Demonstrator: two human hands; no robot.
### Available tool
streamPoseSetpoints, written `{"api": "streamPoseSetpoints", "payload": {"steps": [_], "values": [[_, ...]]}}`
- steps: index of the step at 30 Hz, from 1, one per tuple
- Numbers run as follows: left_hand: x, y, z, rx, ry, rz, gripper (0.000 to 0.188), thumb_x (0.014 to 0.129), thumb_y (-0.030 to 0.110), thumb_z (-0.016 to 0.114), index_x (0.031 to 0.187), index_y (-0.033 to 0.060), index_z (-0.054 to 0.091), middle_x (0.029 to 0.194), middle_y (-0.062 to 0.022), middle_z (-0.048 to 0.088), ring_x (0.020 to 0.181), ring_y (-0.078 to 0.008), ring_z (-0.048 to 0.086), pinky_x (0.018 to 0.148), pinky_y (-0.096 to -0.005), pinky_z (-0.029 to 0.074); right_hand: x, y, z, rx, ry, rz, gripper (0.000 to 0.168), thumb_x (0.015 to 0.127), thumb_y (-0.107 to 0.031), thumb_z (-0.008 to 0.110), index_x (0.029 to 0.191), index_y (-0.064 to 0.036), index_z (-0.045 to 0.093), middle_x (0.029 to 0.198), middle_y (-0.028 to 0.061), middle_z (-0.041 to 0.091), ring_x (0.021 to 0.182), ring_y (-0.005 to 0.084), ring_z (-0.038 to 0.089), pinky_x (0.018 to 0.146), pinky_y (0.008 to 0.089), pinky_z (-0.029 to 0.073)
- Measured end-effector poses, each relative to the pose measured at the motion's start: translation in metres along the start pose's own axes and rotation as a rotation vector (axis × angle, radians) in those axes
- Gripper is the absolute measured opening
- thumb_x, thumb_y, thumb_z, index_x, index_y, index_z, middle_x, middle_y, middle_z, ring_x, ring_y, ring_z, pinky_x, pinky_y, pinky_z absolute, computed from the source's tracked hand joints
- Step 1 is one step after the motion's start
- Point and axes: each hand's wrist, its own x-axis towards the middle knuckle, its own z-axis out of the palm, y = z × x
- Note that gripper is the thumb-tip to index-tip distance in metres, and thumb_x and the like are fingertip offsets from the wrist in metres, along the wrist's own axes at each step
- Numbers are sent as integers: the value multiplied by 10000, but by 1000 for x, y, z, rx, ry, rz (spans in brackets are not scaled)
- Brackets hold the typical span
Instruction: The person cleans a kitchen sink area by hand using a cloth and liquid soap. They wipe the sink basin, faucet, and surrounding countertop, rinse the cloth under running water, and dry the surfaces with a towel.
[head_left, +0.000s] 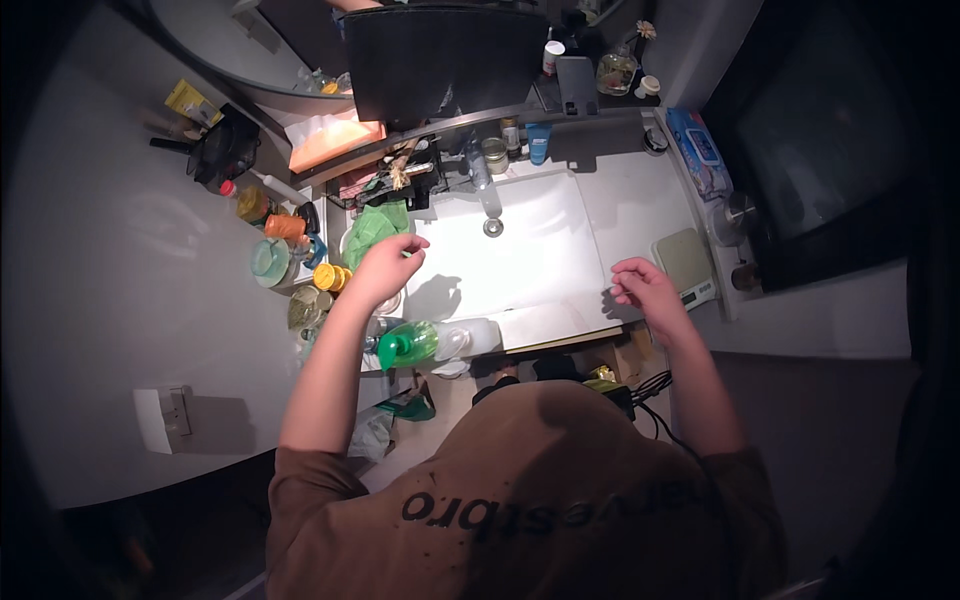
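Note:
Over the left edge of a white sink basin (525, 255), my left hand (395, 266) hovers with loosely curled fingers and nothing seen in it. Just behind it lies a green cloth or bag (373, 229), partly hidden by the hand. My right hand (641, 291) is at the basin's right edge, fingers bent and apart, holding nothing that shows. To its right sits a kitchen scale (684, 262). The chrome drain (493, 227) lies between the hands, towards the back, below the faucet (476, 161).
Along the front left edge stand a green pump bottle (409, 343) and a whitish bottle (476, 337). Jars, a yellow-lidded container (330, 277) and an oil bottle (251, 202) crowd the left. A blue tube (538, 142) stands behind the basin; a wipes pack (697, 150) lies right.

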Motion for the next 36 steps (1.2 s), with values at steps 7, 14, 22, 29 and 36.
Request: {"api": "streamPoseSetpoints", "payload": {"steps": [7,14,22,29,36], "values": [[175,-83,65,124,13,-411,584,934,210,712,1481,30,608,1165,-206,753,845,-296,746,621,-403,588,51,24,-14,-56,-293,55,223,1058,-170,641,1225,-29,684,1097,52,685,957,129,659,856,279,537],[255,-96,120,-581,392,-533,772,1016,84,611,1694,167,250,1291,-132,637,909,-247,691,707,-400,592,36,42,-35,-139,-245,136,222,1047,-166,683,1210,-15,691,1039,68,713,942,152,693,850,314,565],[300,-128,132,-934,702,-545,281,994,225,815,1150,129,602,837,-5,667,616,-131,575,497,-292,449,15,65,-65,-76,-136,194,186,1080,-137,654,1217,-18,693,1065,78,719,918,156,706,849,315,597],[289,-83,147,-1185,704,-715,176,1036,193,612,871,139,581,662,-15,514,488,-158,452,452,-321,326,61,36,-41,-91,-185,71,222,1097,-138,589,1262,-19,676,1081,78,703,983,154,692,870,316,585],[242,-151,78,-755,266,-734,235,1018,168,638,800,80,632,637,-76,580,452,-202,516,386,-363,412,85,-9,31,-53,-379,-12,223,1081,-126,582,1253,-17,673,1122,55,682,1036,144,670,918,297,552]]}}
